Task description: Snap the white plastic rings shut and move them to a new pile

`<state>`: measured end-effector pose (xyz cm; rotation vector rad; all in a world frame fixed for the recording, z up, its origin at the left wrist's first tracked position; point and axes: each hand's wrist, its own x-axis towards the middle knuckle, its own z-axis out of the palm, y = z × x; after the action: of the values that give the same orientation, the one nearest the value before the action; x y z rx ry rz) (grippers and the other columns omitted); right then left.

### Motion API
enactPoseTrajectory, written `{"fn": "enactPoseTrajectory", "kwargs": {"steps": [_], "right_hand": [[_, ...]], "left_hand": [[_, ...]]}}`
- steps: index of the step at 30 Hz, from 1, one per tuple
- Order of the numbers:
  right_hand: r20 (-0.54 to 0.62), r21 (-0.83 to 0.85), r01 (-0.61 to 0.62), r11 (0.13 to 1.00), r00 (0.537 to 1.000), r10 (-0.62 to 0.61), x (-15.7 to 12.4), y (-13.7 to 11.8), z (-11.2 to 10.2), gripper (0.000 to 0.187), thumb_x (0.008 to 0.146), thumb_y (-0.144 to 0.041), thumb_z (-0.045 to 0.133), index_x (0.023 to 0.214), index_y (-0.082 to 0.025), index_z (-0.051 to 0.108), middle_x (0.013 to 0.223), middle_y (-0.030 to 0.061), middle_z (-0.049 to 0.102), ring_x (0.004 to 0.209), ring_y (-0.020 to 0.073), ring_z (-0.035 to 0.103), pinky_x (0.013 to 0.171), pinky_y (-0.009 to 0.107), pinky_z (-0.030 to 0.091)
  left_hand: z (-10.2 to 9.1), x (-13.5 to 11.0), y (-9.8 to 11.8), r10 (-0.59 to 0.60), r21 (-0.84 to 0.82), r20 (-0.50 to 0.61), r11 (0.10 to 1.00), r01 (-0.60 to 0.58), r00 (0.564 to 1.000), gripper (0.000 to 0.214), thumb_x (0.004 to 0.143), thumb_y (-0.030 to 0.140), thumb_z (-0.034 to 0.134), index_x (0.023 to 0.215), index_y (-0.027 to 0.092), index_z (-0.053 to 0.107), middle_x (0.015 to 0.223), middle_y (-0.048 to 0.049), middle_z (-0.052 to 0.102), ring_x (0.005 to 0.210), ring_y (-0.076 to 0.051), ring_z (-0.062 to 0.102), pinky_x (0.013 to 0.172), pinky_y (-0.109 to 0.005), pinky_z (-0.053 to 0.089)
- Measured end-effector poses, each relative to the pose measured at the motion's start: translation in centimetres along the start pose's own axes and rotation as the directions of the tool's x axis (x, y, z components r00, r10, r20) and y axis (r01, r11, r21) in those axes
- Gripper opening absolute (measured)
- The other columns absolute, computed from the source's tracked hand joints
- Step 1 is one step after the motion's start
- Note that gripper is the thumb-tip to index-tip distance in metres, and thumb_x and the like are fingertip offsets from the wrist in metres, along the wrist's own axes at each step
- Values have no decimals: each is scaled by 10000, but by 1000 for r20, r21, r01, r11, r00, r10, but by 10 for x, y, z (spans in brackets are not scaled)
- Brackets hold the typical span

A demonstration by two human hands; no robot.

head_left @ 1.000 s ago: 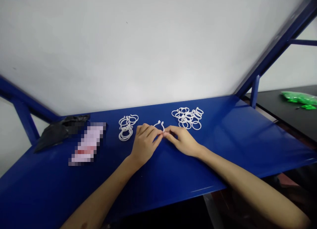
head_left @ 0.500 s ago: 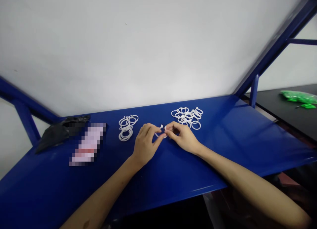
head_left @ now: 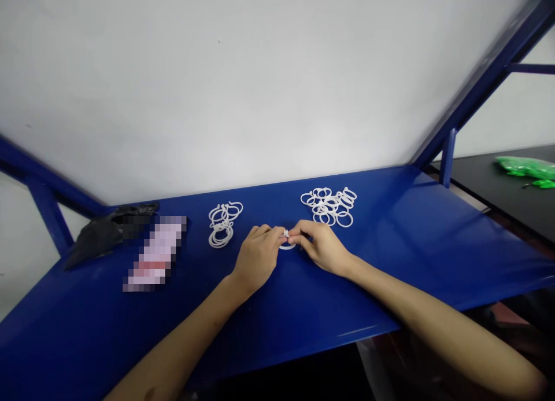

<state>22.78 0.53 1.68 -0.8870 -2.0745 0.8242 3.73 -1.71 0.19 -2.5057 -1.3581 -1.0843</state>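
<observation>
Between my two hands is a white plastic ring (head_left: 287, 246) that looks like a curtain ring, its ends at the top. My left hand (head_left: 259, 256) pinches its left end, thumb and forefinger closed. From the other side, my right hand (head_left: 319, 246) pinches the right end. My fingertips almost meet there and hide part of the ring. Left of my hands lies a small group of similar white rings (head_left: 221, 236). Beyond my right hand a larger loose heap of white rings (head_left: 329, 204) rests on the blue table (head_left: 303, 308).
A crumpled black plastic bag (head_left: 97, 236) lies at the table's left, beside a blurred pinkish-white packet (head_left: 156, 253). Blue metal struts (head_left: 448, 158) stand at both sides, and a pale wall (head_left: 269, 88) rises behind. On a black table (head_left: 498, 187) at right is a green bag (head_left: 526, 168).
My hands have come closer together and slightly nearer to me. My left fingers have closed in on the ring's end, and the two ends now sit together at the top.
</observation>
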Motion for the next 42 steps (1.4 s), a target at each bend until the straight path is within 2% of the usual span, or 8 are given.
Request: {"fn": "enactPoseTrajectory", "kwargs": {"steps": [6,9,12,15,20,23,34,42], "right_hand": [[29,-105,71,992,997,-69,-4,-1,4,115,950,-158,552,873,-179,633,815,26,680,749,150,635,699,261,474],[24,-110,83,990,996,-81,-2,2,3,109,947,-151,563,865,-181,629,817,23,684,755,150,636,705,262,479],[16,-157,97,983,995,-96,2,5,0,105,958,-171,558,888,-188,635,847,30,689,790,159,641,735,276,489],[-56,-289,108,951,990,-129,8,12,-10,144,976,-212,528,892,-193,643,875,53,681,808,177,634,757,304,495],[-292,-479,0,878,943,-160,17,34,-37,189,967,-251,524,871,-192,675,851,68,652,749,187,614,713,319,491],[-357,-524,-97,846,927,-114,18,52,-50,168,951,-253,548,919,-183,698,837,64,647,701,180,602,678,313,480],[-350,-641,-187,744,934,-67,30,71,-46,137,942,-258,548,919,-190,665,885,82,696,846,252,571,793,376,447],[-332,-638,-126,760,935,-124,32,64,-46,173,949,-263,526,918,-182,676,858,100,679,820,262,539,796,403,457]], "left_hand": [[-1,-2,2,125,101,23,987,-126,992,252,983,130,420,833,187,614,719,-24,628,684,-177,535,684,-311,426],[1,-2,1,123,144,58,981,-130,991,265,998,160,403,856,189,624,736,-27,637,699,-181,536,703,-317,433],[2,0,-6,67,136,134,987,-85,989,247,1011,229,404,979,192,646,824,-42,671,783,-192,570,749,-334,446],[2,0,-26,11,114,233,993,-39,972,260,995,301,458,1190,235,618,1042,-52,702,966,-216,585,851,-372,451],[-7,-4,-72,-238,387,54,900,200,970,309,953,312,484,1202,208,634,1234,-124,638,1151,-313,499,947,-474,405],[-13,-5,-86,-316,503,36,825,256,948,312,933,270,470,1155,146,653,1244,-168,616,1154,-357,465,900,-488,410],[-17,0,-80,-368,568,91,782,255,926,242,911,237,448,927,152,673,1032,-166,644,1035,-343,486,813,-455,381],[-18,6,-66,-258,439,-35,864,247,966,104,865,215,510,807,201,595,912,-102,650,938,-297,510,786,-429,377]]}}
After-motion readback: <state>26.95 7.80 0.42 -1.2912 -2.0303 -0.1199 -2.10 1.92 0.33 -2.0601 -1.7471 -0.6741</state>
